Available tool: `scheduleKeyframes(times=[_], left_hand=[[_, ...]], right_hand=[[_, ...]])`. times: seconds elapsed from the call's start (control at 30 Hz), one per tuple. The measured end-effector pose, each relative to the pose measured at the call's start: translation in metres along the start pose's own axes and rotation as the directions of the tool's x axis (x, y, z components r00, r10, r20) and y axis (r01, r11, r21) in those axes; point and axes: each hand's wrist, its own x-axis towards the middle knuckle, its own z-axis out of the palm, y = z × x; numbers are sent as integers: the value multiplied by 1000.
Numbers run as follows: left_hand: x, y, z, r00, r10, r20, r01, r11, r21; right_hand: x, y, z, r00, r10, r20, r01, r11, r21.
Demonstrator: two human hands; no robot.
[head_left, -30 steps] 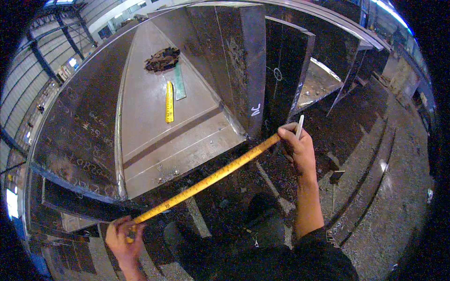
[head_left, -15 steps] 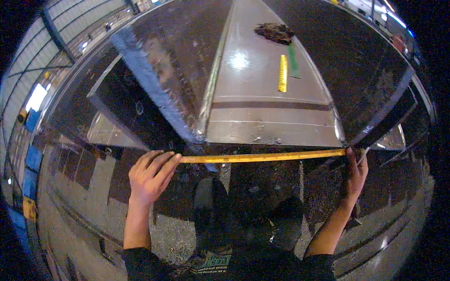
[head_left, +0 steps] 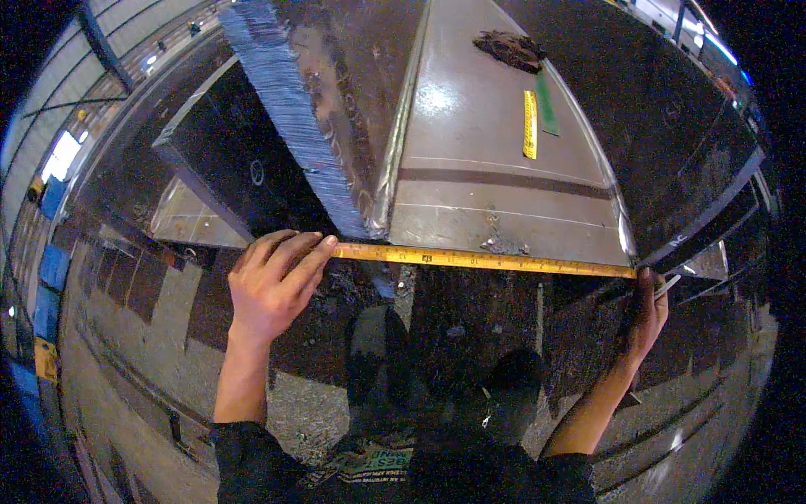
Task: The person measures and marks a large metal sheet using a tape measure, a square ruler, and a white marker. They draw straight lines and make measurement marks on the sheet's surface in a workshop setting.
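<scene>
The left hand (head_left: pixel 273 286) lies flat, fingers stretched out and pressing one end of a yellow tape measure (head_left: pixel 483 259) against the near edge of a big steel plate (head_left: pixel 495 168); the fingers are not curled round anything, only holding the tape down. The right hand (head_left: pixel 648 309) pins the other end at the plate's right corner, and a thin white stick, perhaps a marker (head_left: pixel 667 286), pokes out between its fingers; how tightly that grip is closed cannot be told from here.

The tape is drawn taut and nearly level across the whole near edge of the plate, from one upright side wall to the other. To my eye the measure is already set: both ends are placed, and reading it or marking it is what seems left, for no fresh mark shows at either end.

Farther up the plate lie a yellow ruler (head_left: pixel 530 123), a green strip (head_left: pixel 546 105) just beside it and a dark crumpled glove or rag (head_left: pixel 510 49). Below stand the person's dark shoes (head_left: pixel 378 336) on a gritty floor (head_left: pixel 151 353).
</scene>
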Motion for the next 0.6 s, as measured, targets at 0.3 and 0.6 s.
scheduleKeyframes(times=[0.3,0.6], left_hand=[[16,4,-1,997,1,74,2,999,-39],[17,9,-9,995,53,87,-52,999,-15]], right_hand=[[5,-3,-11,991,-135,3,132,965,-229],[-9,-11,7,999,-26,-39,25,999,-27]])
